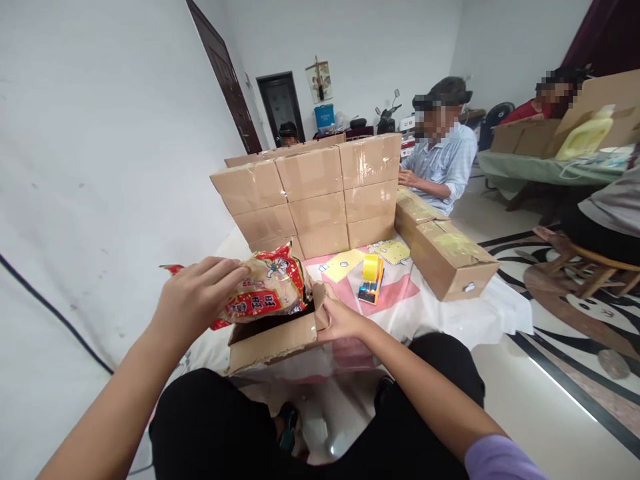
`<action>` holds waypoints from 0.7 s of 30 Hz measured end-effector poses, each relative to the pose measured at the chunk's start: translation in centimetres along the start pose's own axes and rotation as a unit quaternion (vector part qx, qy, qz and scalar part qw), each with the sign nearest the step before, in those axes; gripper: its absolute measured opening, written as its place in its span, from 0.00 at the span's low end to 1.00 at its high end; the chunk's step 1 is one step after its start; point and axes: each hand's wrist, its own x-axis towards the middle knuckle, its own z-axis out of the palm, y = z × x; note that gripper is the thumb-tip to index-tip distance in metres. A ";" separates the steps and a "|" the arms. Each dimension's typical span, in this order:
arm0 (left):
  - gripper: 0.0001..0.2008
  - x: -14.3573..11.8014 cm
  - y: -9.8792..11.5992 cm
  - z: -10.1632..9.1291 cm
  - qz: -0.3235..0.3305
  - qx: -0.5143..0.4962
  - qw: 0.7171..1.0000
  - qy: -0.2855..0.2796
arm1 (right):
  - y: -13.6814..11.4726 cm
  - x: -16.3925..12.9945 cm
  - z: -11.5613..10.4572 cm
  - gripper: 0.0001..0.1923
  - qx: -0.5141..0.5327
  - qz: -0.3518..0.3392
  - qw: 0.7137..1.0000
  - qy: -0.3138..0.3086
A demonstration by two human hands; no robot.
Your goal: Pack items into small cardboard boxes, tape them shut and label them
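The packing looks partway along: the snack bag (265,287) sits over the mouth of the open carton (273,337) on the table, not yet down inside, and the flaps are unsealed. The left hand (197,297) lies over the bag's near end, fingers curled loosely across the top of it, pressing or gripping. Further right, the right hand (340,319) pinches the carton's side flap, fingers closed narrow on the cardboard. Beyond it a tape dispenser (371,279) rests untouched on the cloth, before a wall of sealed boxes (313,197).
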 end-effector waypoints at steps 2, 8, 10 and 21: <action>0.14 -0.4 0.5 -0.4 -0.003 0.050 0.997 0.053 | 0.1 0.0 0.0 0.64 -0.006 -0.012 1.000 0.002; 0.10 -1.4 1.6 -1.7 -0.045 0.114 0.984 0.130 | -0.4 -0.1 0.0 0.65 -0.008 -0.011 1.000 -0.001; 0.12 -1.2 1.9 -1.4 -0.055 0.110 0.984 0.129 | -0.7 -0.1 0.0 0.64 -0.009 -0.009 1.000 -0.004; 0.10 1.6 3.0 1.3 0.070 0.016 0.983 0.170 | 0.0 -0.5 0.2 0.58 0.007 0.027 0.999 0.015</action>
